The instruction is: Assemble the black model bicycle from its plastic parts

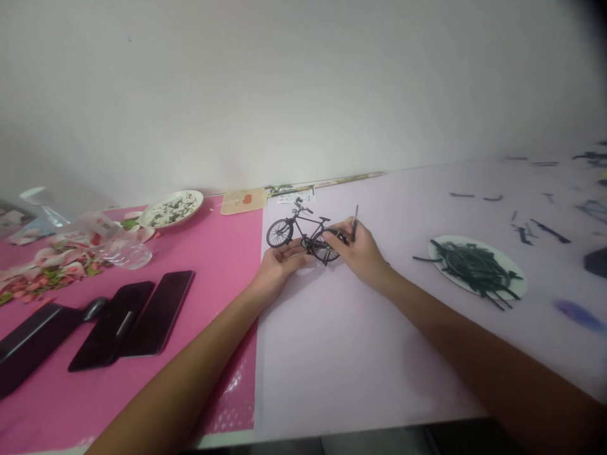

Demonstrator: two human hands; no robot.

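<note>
A small black model bicycle [309,231] is held up over the table in both hands, its front wheel to the left. My left hand [283,265] supports it from below, fingers closed at the frame near the pedals. My right hand [356,246] grips the rear wheel between thumb and fingers. A thin screwdriver-like tool [355,221] with a dark handle also sticks up from my right hand, its metal tip pointing upward. The fingers partly hide the rear wheel and the lower frame.
Right of my hands, a white plate [520,292] holds dark plastic parts; more black pieces [550,230] lie beyond it. On the pink left side are two phones [159,313], a clear plastic bottle [126,248], artificial flowers [61,268] and a dish [199,201] of small pieces. A wall stands behind.
</note>
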